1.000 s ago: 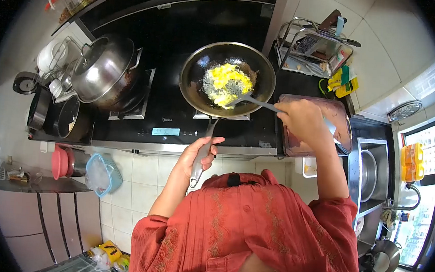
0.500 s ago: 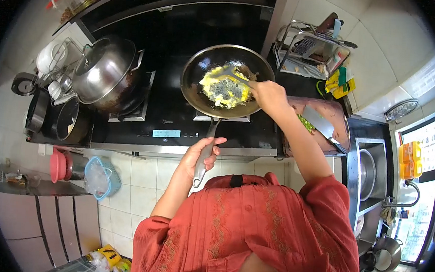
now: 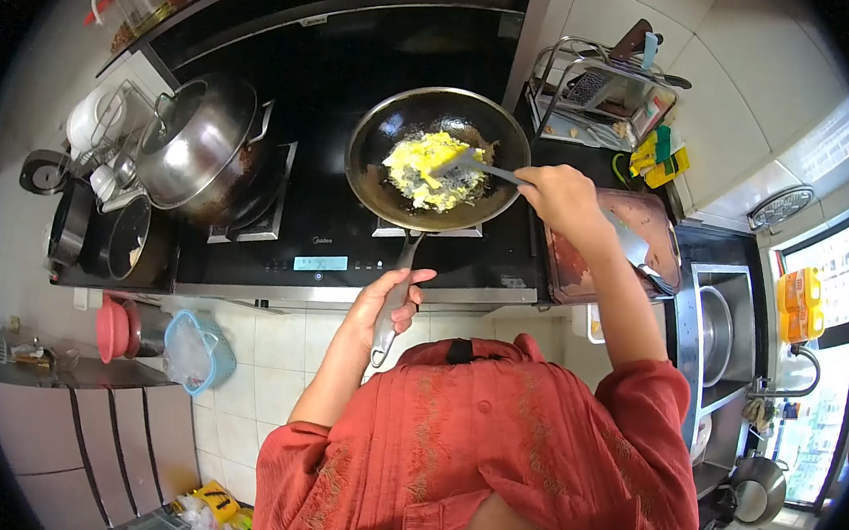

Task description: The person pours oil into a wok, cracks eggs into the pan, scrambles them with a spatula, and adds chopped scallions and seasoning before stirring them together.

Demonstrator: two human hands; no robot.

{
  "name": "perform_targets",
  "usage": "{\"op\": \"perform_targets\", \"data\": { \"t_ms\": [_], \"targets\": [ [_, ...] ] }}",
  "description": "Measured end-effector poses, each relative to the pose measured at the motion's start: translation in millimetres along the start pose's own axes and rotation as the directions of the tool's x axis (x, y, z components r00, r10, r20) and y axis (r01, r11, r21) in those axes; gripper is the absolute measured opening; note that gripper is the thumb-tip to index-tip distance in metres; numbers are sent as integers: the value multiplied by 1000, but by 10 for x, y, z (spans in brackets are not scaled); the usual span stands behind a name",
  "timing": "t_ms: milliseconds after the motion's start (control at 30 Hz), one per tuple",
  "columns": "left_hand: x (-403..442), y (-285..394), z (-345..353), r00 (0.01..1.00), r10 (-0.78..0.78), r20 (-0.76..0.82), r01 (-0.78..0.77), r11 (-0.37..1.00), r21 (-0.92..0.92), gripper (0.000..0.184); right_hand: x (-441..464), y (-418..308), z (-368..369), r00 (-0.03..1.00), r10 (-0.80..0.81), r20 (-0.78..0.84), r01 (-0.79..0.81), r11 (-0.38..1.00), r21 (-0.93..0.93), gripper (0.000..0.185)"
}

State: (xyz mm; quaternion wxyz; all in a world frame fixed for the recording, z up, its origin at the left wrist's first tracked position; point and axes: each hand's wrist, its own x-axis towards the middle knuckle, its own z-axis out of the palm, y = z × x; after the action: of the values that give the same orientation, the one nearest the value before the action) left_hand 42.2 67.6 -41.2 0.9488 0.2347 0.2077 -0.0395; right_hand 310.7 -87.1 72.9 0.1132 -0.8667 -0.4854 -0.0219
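Observation:
A dark frying pan (image 3: 371, 186) sits on the right burner of the black stove. Its grey handle points toward me, and my left hand (image 3: 384, 303) is wrapped round it. Yellow and white scrambled egg (image 3: 423, 158) lies in the middle of the pan. My right hand (image 3: 562, 198) grips a dark spatula (image 3: 496, 171) beyond the pan's right rim. The spatula's blade touches the right part of the egg.
A lidded steel pot (image 3: 197, 144) stands on the left burner. Right of the stove lie a cutting board (image 3: 570, 269) and a cleaver (image 3: 633, 245), partly behind my forearm. A knife rack (image 3: 605, 96) stands behind them, and a sink (image 3: 734, 284) is further right.
The spatula has moved right and slightly down across the egg, and my right hand has shifted right with it. The egg is bunched more to the upper left. My left hand keeps the handle.

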Motion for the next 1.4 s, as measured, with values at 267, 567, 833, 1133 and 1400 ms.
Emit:
{"op": "perform_targets", "data": {
  "t_ms": [267, 567, 833, 1133, 1400],
  "targets": [
    [5, 3, 4, 1000, 1, -6, -1, 1000, -12, 47, 163, -166, 506, 997, -78, 8, 77, 988, 136, 24],
    [8, -28, 22, 999, 33, -35, -33, 999, -14, 49, 320, -185, 370, 997, 76, -35, -73, 994, 85, 22],
    [1, 0, 0, 1000, 20, -21, -20, 999, 25, 46, -42, -206, 195, 987, -160, -8, 160, 980, 119, 25],
    [5, 4, -31, 1000, -7, -15, 8, 1000, 9, 47, -459, -227, -398, 994, -70, 89, 62, 994, 87, 23],
    [-2, 24, -24, 1000, -2, -27, 2, 1000, 14, 46, 110, -501, 350, 993, -27, -112, 31, 999, 33, 15]
  ]
}}
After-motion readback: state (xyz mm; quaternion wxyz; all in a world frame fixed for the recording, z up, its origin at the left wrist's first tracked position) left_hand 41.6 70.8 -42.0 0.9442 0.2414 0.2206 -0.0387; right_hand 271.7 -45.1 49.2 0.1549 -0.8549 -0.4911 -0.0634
